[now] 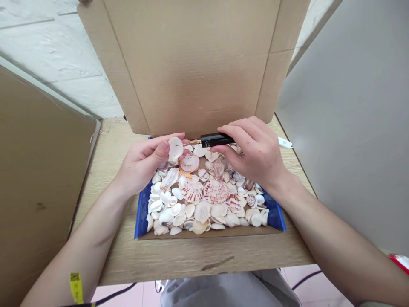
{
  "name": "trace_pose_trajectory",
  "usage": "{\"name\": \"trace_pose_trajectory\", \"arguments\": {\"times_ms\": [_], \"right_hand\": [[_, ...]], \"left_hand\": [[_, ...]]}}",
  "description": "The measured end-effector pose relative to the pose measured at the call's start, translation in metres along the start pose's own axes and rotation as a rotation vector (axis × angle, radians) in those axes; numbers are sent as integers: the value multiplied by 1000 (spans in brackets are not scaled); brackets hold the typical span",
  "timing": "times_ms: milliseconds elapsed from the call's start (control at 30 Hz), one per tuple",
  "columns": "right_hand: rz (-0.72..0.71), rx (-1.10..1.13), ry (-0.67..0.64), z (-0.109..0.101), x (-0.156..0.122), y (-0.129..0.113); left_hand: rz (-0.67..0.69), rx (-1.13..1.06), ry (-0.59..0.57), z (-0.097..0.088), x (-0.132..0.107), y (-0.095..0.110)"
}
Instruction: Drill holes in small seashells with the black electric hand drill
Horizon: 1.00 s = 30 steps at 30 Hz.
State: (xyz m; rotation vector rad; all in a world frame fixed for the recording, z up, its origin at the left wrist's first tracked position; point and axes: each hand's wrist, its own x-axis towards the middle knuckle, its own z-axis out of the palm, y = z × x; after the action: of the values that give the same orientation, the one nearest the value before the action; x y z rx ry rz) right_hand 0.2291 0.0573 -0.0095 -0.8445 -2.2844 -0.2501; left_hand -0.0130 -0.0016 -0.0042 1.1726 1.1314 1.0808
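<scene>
My left hand (137, 164) pinches a white seashell (174, 149) between thumb and fingers, above the back left of a shallow cardboard box (211, 231) with blue edges. A black mini drill (216, 140) is gripped in my right hand (257, 149) and lies level, pointing left. Its gold-coloured chuck carries a thin bit that reaches the face of the shell; I cannot tell how deep it goes. Beneath my hands the box holds many loose shells, white, cream and red-striped. Several, such as a white shell (202, 211), have small dark holes.
The box's tall cardboard lid (191, 64) stands up behind it. A cardboard panel (35, 162) rises on the left and a grey panel (348, 119) on the right. A small white object (285, 143) lies beside my right hand on the wooden table (166, 262).
</scene>
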Motion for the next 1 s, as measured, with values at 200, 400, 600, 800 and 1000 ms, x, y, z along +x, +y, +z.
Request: {"name": "trace_pose_trajectory", "arguments": {"times_ms": [200, 400, 600, 800, 1000], "right_hand": [[-14, -2, 24, -1, 1, -1], [4, -3, 20, -1, 0, 1], [29, -11, 42, -3, 1, 2], [31, -29, 102, -4, 2, -2], [4, -14, 138, -5, 2, -3]], "left_hand": [[26, 79, -32, -4, 0, -4], [53, 205, -13, -2, -1, -1], [42, 222, -44, 0, -2, 3], [84, 255, -92, 1, -2, 5], [56, 294, -116, 0, -2, 7]]}}
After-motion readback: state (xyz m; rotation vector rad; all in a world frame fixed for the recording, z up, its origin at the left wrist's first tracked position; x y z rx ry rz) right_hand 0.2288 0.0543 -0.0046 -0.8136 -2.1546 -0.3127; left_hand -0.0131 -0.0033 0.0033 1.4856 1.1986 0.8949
